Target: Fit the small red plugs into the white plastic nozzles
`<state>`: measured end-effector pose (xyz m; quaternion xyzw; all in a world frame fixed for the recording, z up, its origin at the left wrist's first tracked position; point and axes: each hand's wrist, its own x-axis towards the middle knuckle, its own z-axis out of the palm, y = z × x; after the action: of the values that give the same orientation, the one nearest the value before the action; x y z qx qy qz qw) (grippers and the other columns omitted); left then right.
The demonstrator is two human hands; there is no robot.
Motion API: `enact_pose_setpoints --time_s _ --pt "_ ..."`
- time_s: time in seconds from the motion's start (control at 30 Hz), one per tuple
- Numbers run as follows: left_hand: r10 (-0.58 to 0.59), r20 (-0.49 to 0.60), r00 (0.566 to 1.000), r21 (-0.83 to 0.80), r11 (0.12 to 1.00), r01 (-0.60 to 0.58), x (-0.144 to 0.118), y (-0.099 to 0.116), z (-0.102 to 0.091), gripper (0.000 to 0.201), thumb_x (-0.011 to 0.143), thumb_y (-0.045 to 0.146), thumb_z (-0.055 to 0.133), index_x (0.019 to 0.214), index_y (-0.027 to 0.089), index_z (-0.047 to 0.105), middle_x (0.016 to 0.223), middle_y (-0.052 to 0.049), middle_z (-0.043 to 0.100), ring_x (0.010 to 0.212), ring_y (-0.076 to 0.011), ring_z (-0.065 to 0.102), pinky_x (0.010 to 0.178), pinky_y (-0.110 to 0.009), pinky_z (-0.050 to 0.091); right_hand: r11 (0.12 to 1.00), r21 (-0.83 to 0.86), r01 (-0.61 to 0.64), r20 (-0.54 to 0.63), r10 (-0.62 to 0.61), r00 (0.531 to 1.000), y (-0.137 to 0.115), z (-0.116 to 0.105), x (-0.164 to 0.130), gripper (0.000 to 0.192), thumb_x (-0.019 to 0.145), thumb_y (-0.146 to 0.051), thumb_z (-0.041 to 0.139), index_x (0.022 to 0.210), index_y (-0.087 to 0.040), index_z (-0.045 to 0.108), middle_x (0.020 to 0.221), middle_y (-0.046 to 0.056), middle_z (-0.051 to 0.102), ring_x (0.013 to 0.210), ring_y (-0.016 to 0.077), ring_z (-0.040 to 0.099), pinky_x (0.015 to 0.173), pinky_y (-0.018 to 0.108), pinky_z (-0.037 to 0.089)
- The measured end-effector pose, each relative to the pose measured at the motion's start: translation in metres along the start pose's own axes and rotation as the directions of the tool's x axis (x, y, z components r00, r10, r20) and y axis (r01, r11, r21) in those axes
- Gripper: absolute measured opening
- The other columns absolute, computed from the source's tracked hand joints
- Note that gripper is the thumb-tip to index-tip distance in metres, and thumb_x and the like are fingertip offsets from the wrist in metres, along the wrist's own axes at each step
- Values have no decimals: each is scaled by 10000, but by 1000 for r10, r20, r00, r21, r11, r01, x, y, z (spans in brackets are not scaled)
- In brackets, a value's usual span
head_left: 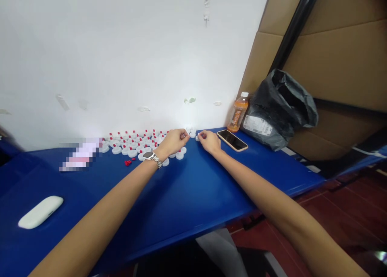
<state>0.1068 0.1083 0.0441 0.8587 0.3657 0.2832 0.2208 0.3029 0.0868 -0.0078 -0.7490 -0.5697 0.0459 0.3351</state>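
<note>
Both hands (193, 142) pinch white caps (133, 146); bottle (238, 112) label unreadable.

blurred: pixelated patch (81, 154) | hidden: fingertip contents, both hands

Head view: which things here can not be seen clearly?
- Left hand: fingers curl inward and hide what they pinch.
- Right hand: a white cap partly hidden; grip unclear.
- White caps: too small for detail.
- Pixelated patch: blurred.
- Bottle label: too small to read.
</note>
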Motion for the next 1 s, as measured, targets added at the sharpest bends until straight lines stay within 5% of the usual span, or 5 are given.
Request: enact_pose_setpoints --time_s 0.2,0.37,0.5,0.7,1.0 --pt "88 -75 993 4 996 -88 -31 3 -11 246 928 365 543 866 176 687 703 -17 702 596 -141 604 589 -262 405 927 323 189 -169 -140 976 -15 -9 -32 207 908 -415 524 877 -220 585 1060 86 706 983 237 655 831 370 512" --pt "83 -215 973 6 996 -84 -81 -4 -39 295 959 395 509 854 176 678 729 -3 687 629 -129 577 625 -254 421 602 788 128 30 -245 969 -66 -5 -77 283 922 -531 521 938 -264 427 787 -2 689 638 179 659 600 303 522" --pt "15 -264 965 1 1000 -15 -123 -30 -65 308 971 402 492 862 176 671 732 -2 666 669 -131 583 665 -249 440 497 863 90 173 -458 872 -118 17 -120 270 945 -517 531 932 -257 456 687 -39 617 587 144 644 576 263 498" --pt "-176 -342 923 -16 983 181 -164 -86 -100 256 918 400 569 919 170 683 849 -46 713 746 -161 629 701 -273 481 454 888 -78 353 -561 749 -164 73 -130 370 832 -553 674 896 -211 551 753 -27 619 547 106 637 538 240 510" --pt "-204 -259 944 186 949 256 -173 -102 -93 133 878 279 642 950 178 693 997 -73 667 877 -188 629 839 -334 509 508 854 -110 376 -457 806 -156 85 -115 432 749 -563 751 887 -182 601 617 -39 611 493 104 585 490 229 492"
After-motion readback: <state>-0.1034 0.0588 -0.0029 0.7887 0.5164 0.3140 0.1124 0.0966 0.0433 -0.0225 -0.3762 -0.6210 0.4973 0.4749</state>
